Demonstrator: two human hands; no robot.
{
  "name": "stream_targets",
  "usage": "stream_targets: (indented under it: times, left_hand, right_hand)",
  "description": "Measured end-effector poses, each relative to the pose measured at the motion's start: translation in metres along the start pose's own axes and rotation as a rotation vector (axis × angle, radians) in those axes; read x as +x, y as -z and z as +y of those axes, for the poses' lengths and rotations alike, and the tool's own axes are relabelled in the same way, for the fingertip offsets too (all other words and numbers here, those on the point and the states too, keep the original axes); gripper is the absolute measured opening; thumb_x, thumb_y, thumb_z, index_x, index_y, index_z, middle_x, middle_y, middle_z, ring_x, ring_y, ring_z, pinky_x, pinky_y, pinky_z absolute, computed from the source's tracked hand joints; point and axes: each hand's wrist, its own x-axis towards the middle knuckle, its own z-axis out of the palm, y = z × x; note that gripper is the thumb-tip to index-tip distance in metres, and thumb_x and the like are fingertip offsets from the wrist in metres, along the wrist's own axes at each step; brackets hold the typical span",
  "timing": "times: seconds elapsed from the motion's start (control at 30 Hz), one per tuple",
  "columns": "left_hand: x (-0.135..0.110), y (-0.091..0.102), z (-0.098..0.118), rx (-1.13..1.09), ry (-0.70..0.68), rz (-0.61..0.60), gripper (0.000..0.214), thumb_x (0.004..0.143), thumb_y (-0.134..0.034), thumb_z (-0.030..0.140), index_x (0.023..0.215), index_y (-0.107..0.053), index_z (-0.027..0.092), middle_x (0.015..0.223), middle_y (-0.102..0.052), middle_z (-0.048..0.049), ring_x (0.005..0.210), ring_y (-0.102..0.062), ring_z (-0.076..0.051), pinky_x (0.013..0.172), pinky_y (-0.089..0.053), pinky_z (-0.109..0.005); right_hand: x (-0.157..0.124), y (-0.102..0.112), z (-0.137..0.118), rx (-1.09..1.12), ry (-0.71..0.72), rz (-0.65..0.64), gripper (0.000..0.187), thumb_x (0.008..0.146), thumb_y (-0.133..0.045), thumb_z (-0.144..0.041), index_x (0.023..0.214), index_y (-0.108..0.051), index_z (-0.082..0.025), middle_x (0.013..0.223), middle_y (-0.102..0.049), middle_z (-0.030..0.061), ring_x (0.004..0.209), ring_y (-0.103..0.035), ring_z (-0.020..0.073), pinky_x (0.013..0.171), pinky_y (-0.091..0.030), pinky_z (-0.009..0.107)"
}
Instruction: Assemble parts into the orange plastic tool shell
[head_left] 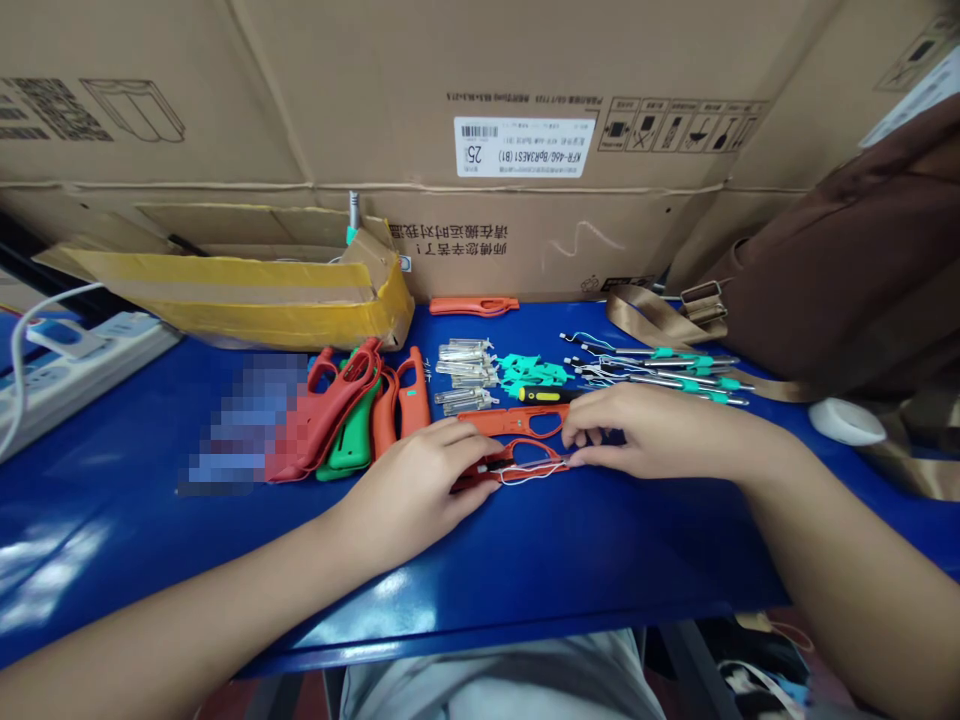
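My left hand (439,470) is closed around the left end of an orange plastic handle shell (529,446) with a finger loop, low over the blue table. Along the shell runs a thin white wire (534,478), with a small black piece beside my left fingertips. At the shell's right end, my right hand (619,432) pinches the wire's end between thumb and finger; the exact grip is partly hidden. Just behind lies another orange shell half (517,421). A yellow and black screwdriver (541,395) rests beyond it, its far end behind my right hand.
Teal plastic pieces (529,372), clear pieces (465,375) and wired metal rods (675,372) lie behind my hands. Red (322,415) and green handles (352,435) are at left, near a yellow-taped box (300,300) and power strip (82,370). A white mouse-shaped object (847,421) sits right.
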Motion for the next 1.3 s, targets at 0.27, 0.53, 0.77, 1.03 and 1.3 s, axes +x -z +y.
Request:
stream_targets:
  times: [0.27,0.53,0.77,1.03,1.3]
  left_hand:
    - [0.001,0.000,0.001,-0.005,-0.012,0.008,0.024,0.093,-0.065,0.018,0.117,-0.069,0.018,0.105,-0.071,-0.0076,0.102,-0.067,-0.024,0.087,-0.057,-0.037]
    - [0.000,-0.003,0.000,-0.014,-0.013,0.043,0.024,0.089,-0.070,0.015,0.113,-0.071,0.017,0.098,-0.072,-0.0062,0.095,-0.068,-0.022,0.084,-0.057,-0.034]
    - [0.000,-0.001,0.002,-0.023,-0.007,0.027,0.027,0.090,-0.069,0.015,0.117,-0.069,0.017,0.100,-0.070,-0.0050,0.091,-0.067,-0.019,0.080,-0.056,-0.030]
    - [0.003,0.001,0.003,-0.098,0.016,0.038,0.019,0.089,-0.070,0.018,0.107,-0.067,0.016,0.099,-0.064,-0.0031,0.080,-0.063,-0.014,0.075,-0.053,-0.027]
    - [0.004,0.003,0.003,-0.110,0.035,0.041,0.010,0.096,-0.061,0.023,0.098,-0.067,0.016,0.094,-0.060,-0.0031,0.080,-0.061,-0.014,0.071,-0.051,-0.026]
  right_hand:
    - [0.007,-0.001,0.002,0.123,0.044,-0.027,0.016,0.094,-0.060,-0.026,0.088,-0.075,-0.022,0.085,-0.074,0.0010,0.078,-0.066,0.0153,0.073,-0.045,0.026]
    - [0.014,-0.004,0.000,0.158,-0.341,-0.036,0.033,0.078,-0.076,-0.052,0.072,-0.068,-0.020,0.066,-0.066,-0.0027,0.060,-0.051,0.0125,0.053,-0.033,0.026]
    - [0.009,-0.001,0.003,0.146,-0.164,0.142,0.032,0.085,-0.068,-0.054,0.083,-0.071,-0.021,0.075,-0.069,-0.0005,0.063,-0.054,0.0129,0.057,-0.035,0.026]
    - [0.014,-0.015,-0.015,0.204,0.017,0.117,0.010,0.091,-0.062,-0.023,0.094,-0.070,-0.020,0.083,-0.065,0.0003,0.069,-0.052,0.0119,0.063,-0.037,0.025]
    - [0.017,-0.023,-0.017,0.253,0.004,0.099,0.007,0.086,-0.067,-0.017,0.082,-0.062,-0.019,0.077,-0.057,-0.0029,0.067,-0.047,0.0109,0.060,-0.036,0.024]
